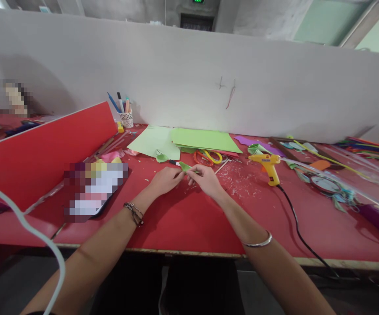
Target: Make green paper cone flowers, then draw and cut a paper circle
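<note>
Head view: patterned cup (126, 119) holds pens (120, 104); fingers (195, 169) pinch green piece (185, 166)

Left fingers (177, 175), right fingers (196, 170) bent, close together — forearms (106, 243) angled inward.

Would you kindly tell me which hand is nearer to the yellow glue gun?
Right: the right hand is left of the yellow glue gun; the left hand is farther left.

That red worktop (182, 234) has 1 pen cup (126, 119) and green paper sheets (205, 140) along its far edge, coloured strips (369, 149) towards its far right corner, and pale shavings (241, 178) scattered near 1 yellow glue gun (270, 167).
</note>
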`<state>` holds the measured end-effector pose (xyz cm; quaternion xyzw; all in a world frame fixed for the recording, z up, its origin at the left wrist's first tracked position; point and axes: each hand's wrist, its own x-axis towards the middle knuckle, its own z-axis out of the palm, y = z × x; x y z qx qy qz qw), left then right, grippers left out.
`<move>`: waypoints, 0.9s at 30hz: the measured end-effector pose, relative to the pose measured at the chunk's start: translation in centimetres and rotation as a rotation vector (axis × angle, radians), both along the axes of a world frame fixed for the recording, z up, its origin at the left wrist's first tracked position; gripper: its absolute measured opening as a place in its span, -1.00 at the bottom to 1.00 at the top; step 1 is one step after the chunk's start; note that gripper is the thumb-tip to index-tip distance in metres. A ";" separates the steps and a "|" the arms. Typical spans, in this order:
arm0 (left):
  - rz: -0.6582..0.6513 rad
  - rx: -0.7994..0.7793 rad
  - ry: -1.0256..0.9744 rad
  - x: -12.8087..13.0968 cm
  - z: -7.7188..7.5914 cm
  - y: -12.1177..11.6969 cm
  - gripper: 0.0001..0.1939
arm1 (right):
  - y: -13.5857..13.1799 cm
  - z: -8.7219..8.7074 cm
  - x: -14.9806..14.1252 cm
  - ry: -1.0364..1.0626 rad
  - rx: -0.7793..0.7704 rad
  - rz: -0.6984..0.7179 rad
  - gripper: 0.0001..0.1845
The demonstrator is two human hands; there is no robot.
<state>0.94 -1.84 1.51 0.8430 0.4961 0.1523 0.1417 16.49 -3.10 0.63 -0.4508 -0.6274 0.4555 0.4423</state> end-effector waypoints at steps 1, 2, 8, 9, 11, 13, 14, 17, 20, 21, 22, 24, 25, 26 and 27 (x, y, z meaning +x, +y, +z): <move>-0.019 -0.013 -0.041 0.0 0.0 0.0 -0.57 | 0.0 0.1 0.0 0.009 0.002 -0.006 -0.81; -0.035 -0.023 -0.073 -0.1 0.0 0.1 -0.57 | 0.0 0.1 0.0 0.015 0.002 -0.011 -0.81; -0.025 -0.045 -0.106 -0.1 -0.2 0.2 -0.61 | 0.0 0.1 -0.2 0.015 0.000 -0.008 -0.86; -0.020 -0.043 -0.102 -0.1 -0.2 0.2 -0.63 | 0.0 0.1 -0.2 0.006 0.004 -0.005 -0.87; -0.016 -0.039 -0.096 -0.2 -0.3 0.3 -0.64 | 0.0 0.1 -0.3 -0.012 0.012 -0.006 -0.87; -0.018 -0.042 -0.092 -0.2 -0.4 0.3 -0.64 | -0.1 0.1 -0.3 -0.019 0.015 -0.007 -0.88; -0.016 -0.044 -0.087 -0.2 -0.5 0.4 -0.64 | -0.1 0.1 -0.3 -0.020 0.014 -0.007 -0.88; 0.013 -0.039 -0.047 -0.2 -0.4 0.3 -0.65 | -0.1 0.0 -0.3 -0.030 0.009 -0.003 -0.87; 0.041 -0.031 0.000 0.0 -0.2 0.1 -0.66 | -0.1 -0.1 -0.2 -0.049 0.006 0.002 -0.86; 0.046 -0.029 0.015 0.0 -0.1 0.1 -0.66 | -0.1 -0.1 -0.2 -0.056 0.008 0.008 -0.86; 0.050 -0.027 0.029 0.0 0.0 0.0 -0.66 | -0.1 -0.1 -0.2 -0.061 0.010 0.017 -0.86; 0.063 -0.024 0.058 0.1 0.0 0.0 -0.67 | -0.1 -0.1 -0.1 -0.066 0.009 0.038 -0.87; 0.069 -0.023 0.074 0.1 0.0 0.0 -0.67 | -0.2 -0.1 -0.1 -0.068 0.006 0.048 -0.87; 0.076 -0.022 0.090 0.1 0.0 0.0 -0.68 | -0.2 -0.1 -0.1 -0.069 0.002 0.056 -0.86; 0.082 -0.016 0.105 0.1 -0.1 0.0 -0.68 | -0.2 -0.1 -0.1 -0.069 -0.005 0.063 -0.86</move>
